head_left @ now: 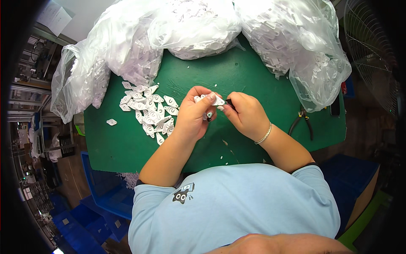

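Now my left hand pinches a white plastic piece above the green table, my right hand gripping a thin dark tool against it.

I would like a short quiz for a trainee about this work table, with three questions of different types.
1. True or false: the left hand and the right hand both touch the small flat white plastic part.
2. Where do the black-handled pliers lie? A) under the heap of loose white plastic parts B) on the green table mat, to the right of the right hand C) in the left hand
3. Fill in: the clear plastic bags at the far edge hold many white ____.

Key: 1 true; 2 B; 3 parts
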The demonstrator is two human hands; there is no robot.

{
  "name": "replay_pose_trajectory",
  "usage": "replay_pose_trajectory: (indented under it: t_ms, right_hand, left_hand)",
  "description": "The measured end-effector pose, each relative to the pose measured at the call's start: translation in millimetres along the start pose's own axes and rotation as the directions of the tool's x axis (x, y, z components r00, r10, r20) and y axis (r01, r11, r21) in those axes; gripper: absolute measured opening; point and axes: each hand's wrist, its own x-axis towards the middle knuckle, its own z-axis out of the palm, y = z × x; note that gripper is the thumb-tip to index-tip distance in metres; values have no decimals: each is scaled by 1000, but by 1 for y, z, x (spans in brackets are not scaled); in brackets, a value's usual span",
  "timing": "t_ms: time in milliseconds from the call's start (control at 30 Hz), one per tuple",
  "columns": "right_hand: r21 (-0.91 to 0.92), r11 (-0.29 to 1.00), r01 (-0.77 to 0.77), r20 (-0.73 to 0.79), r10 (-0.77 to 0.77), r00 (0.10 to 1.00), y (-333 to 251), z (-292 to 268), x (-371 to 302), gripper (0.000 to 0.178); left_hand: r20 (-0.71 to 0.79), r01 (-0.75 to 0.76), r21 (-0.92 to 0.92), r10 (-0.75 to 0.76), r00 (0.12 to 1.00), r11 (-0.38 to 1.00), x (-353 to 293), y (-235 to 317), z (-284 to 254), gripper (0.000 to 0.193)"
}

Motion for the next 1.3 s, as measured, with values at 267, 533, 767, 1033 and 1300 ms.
replay_pose_trajectory:
  t_ms: [267,533,767,1033,1300]
  right_hand:
    - [-1,1000,13,26,-13,1000,3,-3,-2,21]
    - [30,999,20,12,-20,1000,-2,-5,0,23]
    - [34,999,8,64,-11,998,1,-4,-1,22]
    - [67,998,20,6,-20,1000,-1,-5,-1,23]
    - [99,994,-44,108,33,994,-2,-9,0,25]
  left_hand:
    - [0,-198,187,201,979,962,-7,-1,4,17]
    - [0,-291,259,302,953,921,-9,-4,2,15]
    - [-5,-254,247,263,965,935,-9,-5,3,15]
    - [24,-271,223,273,962,936,-11,-7,4,16]
    - [30,-261,224,262,965,939,-10,-7,3,17]
